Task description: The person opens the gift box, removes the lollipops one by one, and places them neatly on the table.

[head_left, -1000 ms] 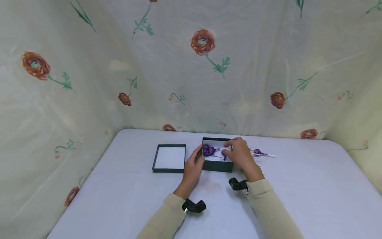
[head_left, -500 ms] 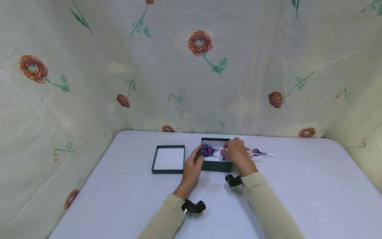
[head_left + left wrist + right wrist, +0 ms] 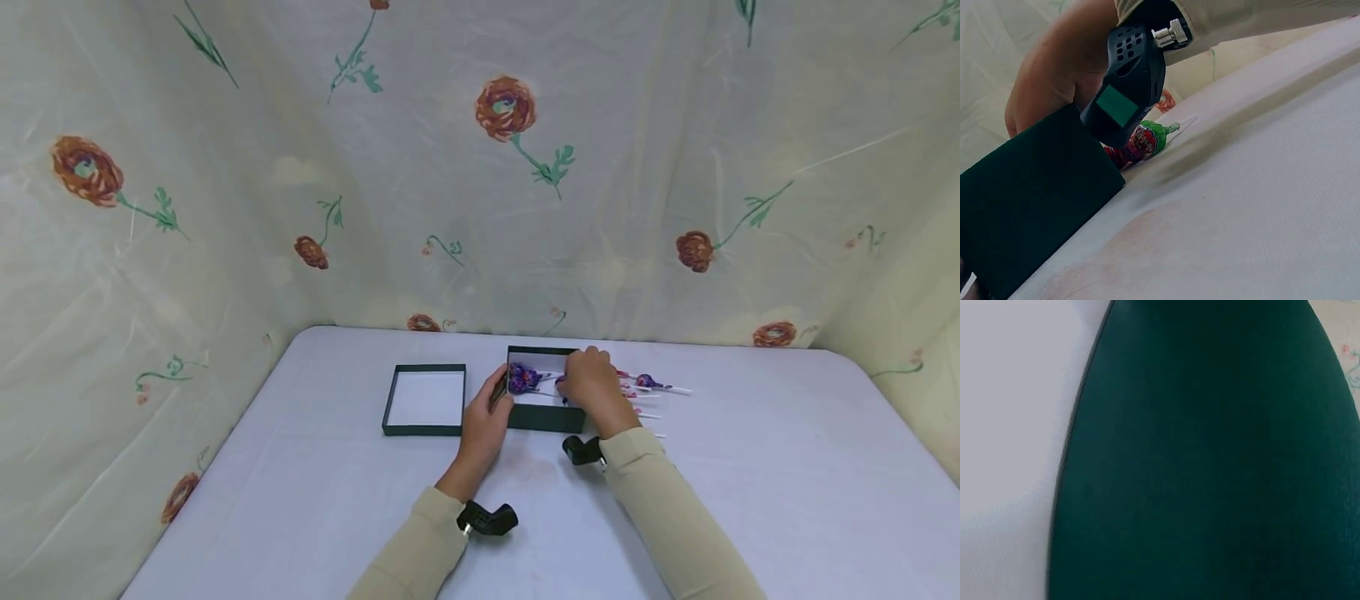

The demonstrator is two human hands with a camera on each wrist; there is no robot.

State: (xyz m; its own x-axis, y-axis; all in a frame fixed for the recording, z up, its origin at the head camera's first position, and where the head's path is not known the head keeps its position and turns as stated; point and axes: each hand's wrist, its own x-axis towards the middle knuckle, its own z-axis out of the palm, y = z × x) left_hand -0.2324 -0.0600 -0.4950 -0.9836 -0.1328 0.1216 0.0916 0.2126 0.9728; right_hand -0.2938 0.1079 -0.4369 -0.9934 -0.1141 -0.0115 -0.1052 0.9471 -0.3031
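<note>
A dark green box [image 3: 546,418] with a white inside stands open near the table's far side. My left hand [image 3: 483,425] grips its left wall, thumb near the front corner. Within it, at the left, lie several purple-wrapped lollipops [image 3: 522,378]. My right hand [image 3: 592,385] reaches over the box's right wall, and its curled fingers pinch a purple lollipop [image 3: 559,381]; their tips are mostly hidden. In the left wrist view the right hand [image 3: 1054,75] rises behind the box wall [image 3: 1035,200]. Only the green box side [image 3: 1197,456] fills the right wrist view.
Left of the box lies its green-rimmed lid [image 3: 426,402], white inside facing up. More lollipops lie right of the box, among them a purple one [image 3: 648,382] and a green-and-red one [image 3: 1150,139]. A flowered curtain [image 3: 600,208] hangs behind the white table [image 3: 787,467].
My right hand's fingers have drawn together over the box's right part, and its wrist has shifted slightly left. My left hand keeps its grip on the box.
</note>
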